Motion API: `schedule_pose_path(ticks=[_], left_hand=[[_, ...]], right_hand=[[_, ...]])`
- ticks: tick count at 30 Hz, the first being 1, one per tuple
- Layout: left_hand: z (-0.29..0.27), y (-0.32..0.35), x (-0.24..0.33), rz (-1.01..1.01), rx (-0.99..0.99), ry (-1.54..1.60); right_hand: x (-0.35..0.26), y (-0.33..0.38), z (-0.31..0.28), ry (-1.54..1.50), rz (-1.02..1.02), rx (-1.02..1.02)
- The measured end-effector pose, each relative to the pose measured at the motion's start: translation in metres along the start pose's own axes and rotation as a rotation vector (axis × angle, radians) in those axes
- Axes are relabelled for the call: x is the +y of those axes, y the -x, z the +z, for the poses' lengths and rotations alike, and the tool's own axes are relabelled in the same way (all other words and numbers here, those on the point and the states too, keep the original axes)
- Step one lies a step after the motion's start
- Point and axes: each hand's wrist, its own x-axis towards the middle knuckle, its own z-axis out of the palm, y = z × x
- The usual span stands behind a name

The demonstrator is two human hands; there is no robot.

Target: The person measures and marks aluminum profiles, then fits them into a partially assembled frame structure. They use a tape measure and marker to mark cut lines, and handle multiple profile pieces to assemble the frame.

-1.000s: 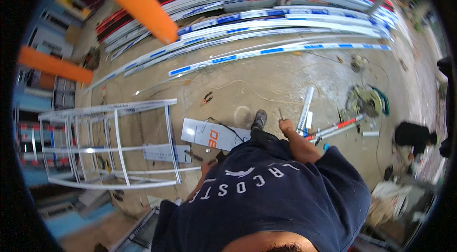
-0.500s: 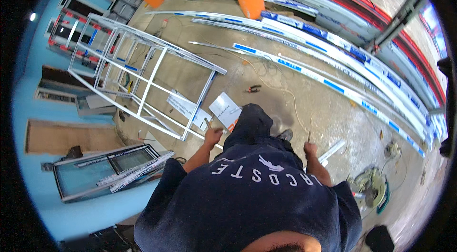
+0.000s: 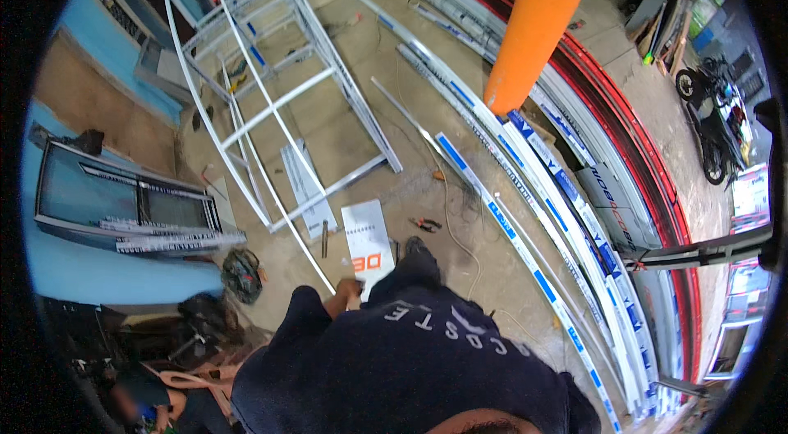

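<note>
While the left hand [image 3: 348, 291] curls, grip unclear, by the near-left corner of the white printed panel [image 3: 367, 230], right hand unseen, that panel looks light, stiff, best held by edges

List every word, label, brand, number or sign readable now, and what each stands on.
Wording not copied:
Navy T-shirt: large pale letters, partly folded.
White panel: large orange letters, partly covered; smaller dark line unreadable.
Narrow white panel: print too small.
Grey wrapped pack: orange and dark lettering.
Long white profile: blue labels, too small to read.
Glazed window frame: dark print, too small.
Sign, far right: blurred.
</note>
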Motion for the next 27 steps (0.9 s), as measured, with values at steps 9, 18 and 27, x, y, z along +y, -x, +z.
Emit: schedule_pose_path(ticks=[9,18,27], left_hand=[[-0.082,-0.086,0.185,0.085,0.3,0.327],[-0.078,-0.095,0.117,-0.422,0.394,0.176],[-0.023,-0.122,0.139,-0.143,0.468,0.527]], right_hand=[[-0.017,-0.143,-0.292,-0.791,0.442,0.466],[-0.059,-0.281,-0.349,-0.517,0.211,0.23],[-0.008,-0.414,-0.4,0.531,-0.53,-0.273]])
